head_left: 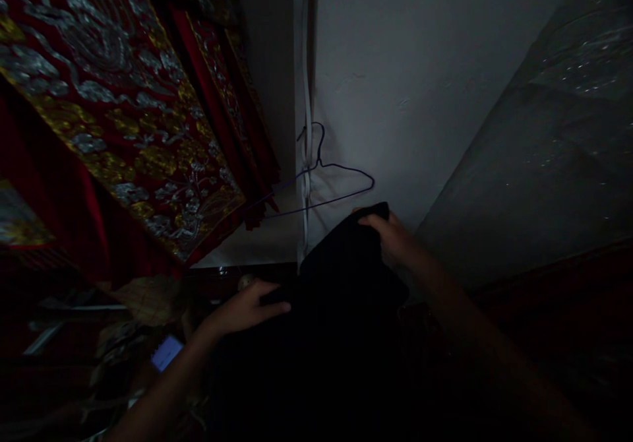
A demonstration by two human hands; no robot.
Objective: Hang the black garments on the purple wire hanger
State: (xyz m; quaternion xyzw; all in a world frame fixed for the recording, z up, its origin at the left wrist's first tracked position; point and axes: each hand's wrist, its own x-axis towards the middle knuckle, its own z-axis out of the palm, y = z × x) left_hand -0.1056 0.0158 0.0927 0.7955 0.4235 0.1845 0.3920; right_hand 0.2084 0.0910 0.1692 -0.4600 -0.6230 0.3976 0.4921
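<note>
Cloth (341,297), black | gripped by both hands (393,236) | hanger (319,161) above

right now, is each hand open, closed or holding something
Left hand: closed, holding an edge of the large, limp black cloth.
Right hand: closed, gripping that cloth near its upper corner.

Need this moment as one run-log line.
left hand: holds black cloth edge | right hand: holds its upper corner | wire hanger: bare, at white cord | embroidered red cloth: hangs at left
</note>
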